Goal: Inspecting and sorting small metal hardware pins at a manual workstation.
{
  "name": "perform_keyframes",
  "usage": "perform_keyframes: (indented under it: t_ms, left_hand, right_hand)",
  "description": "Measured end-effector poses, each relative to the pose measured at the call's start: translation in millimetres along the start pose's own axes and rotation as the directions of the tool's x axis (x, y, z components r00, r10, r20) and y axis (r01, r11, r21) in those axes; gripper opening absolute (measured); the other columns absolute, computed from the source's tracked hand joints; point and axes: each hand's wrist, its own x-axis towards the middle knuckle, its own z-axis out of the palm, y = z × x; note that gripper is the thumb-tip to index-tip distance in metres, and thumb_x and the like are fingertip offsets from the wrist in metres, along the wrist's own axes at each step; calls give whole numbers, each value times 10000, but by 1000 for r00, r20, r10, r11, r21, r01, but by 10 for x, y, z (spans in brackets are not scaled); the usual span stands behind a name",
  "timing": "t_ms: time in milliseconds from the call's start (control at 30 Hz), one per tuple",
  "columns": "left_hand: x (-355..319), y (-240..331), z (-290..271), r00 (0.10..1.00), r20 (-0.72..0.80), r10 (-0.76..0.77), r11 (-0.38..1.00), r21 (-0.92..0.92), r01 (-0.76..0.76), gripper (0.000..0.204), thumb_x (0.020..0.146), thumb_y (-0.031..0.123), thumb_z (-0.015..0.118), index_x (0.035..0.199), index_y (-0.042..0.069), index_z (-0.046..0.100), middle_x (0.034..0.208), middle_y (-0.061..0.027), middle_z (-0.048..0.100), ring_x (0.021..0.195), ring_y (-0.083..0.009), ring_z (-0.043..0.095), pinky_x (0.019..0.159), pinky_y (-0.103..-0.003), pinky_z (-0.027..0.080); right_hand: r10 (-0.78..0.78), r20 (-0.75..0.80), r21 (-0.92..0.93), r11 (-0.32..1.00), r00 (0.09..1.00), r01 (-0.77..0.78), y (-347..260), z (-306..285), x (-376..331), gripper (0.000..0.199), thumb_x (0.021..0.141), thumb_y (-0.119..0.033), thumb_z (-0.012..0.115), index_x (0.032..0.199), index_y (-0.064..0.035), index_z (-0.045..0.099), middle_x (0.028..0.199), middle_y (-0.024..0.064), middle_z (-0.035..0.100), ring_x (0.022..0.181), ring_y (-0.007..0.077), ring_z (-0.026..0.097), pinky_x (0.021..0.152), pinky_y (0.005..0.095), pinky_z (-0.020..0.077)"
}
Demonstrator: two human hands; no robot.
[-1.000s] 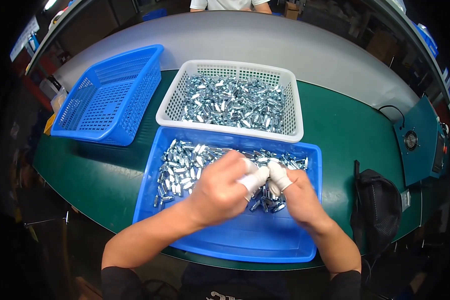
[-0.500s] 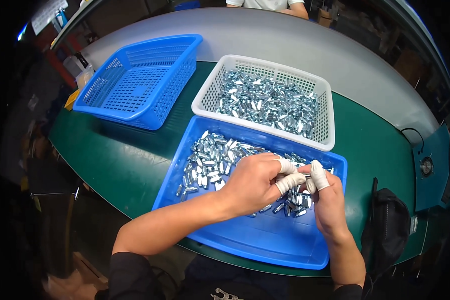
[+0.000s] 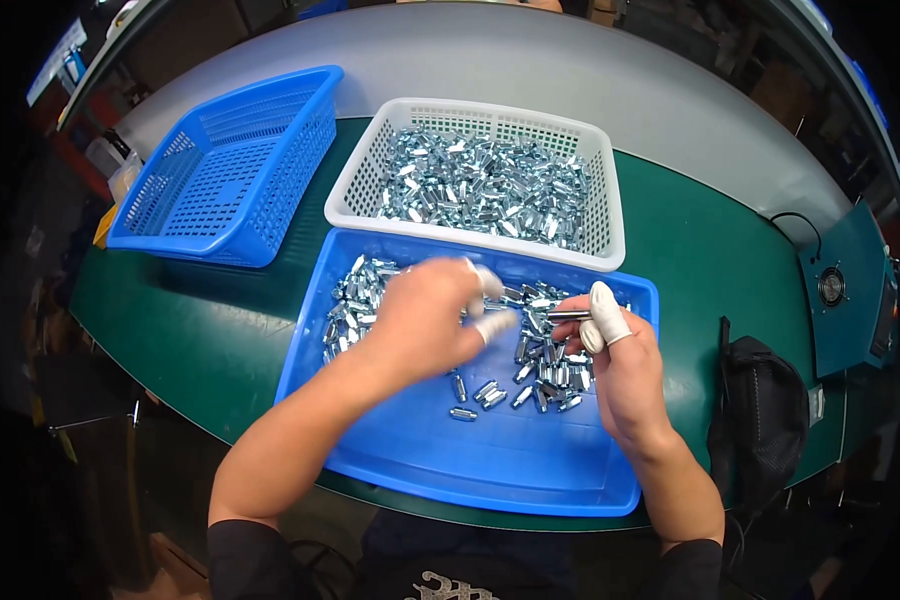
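Pinching a slim, silvery metal piece (image 3: pixel 570 315) between its thumb and fingers, the right hand (image 3: pixel 625 370) sits over the right part of a shallow, solid-walled blue plastic tray (image 3: pixel 490 465). The piece's long axis runs roughly left to right, its free end pointing left toward the left hand (image 3: pixel 420 318), which is near that end but not touching it. The two hands are apart; the left one is blurred, its white-covered thumb and forefinger spread with a gap between them, and what its other fingers do I cannot tell. Under the right hand and to its left lies a cluster of short, shiny, hex-sided metal fittings (image 3: pixel 545 375), pointing many ways, with a few scattered nearer the person (image 3: pixel 462 413); more lie under and beyond the left hand. Just beyond the tray stands a white perforated plastic basket (image 3: pixel 615 200) heaped with similar fittings, and far left a blue perforated plastic basket (image 3: pixel 275 195). All rest on a green tabletop (image 3: pixel 185 350) with a curved edge, a pale grey upright panel (image 3: pixel 670 90) closing its far side. At the right lie a black fabric bag (image 3: pixel 765 420) and, farther off, a teal box with a round fan (image 3: pixel 845 290).
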Motion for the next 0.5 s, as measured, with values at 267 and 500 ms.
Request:
perform_keyframes:
  t_ms: [267, 500]
  left_hand:
    - [-151, 30, 305, 898, 437, 56, 989, 100, -110, 238, 777, 263, 663, 863, 41, 661, 772, -144, 616, 756, -338, 606, 689, -436, 477]
    - [-101, 47, 51, 871, 487, 66, 993, 52, -104, 179, 743, 176, 700, 828, 23, 667, 758, -148, 616, 731, -330, 596, 667, -405, 473]
  right_hand:
    - [32, 19, -20, 999, 999, -32, 14, 18, -19, 409, 962, -322, 427, 933, 28, 636, 854, 78, 617, 777, 131, 562, 700, 246, 415]
    - [12, 16, -5, 1000, 1000, -12, 6, 9, 35, 404, 965, -308, 421, 948, 33, 637, 860, 81, 620, 789, 131, 561, 712, 251, 417]
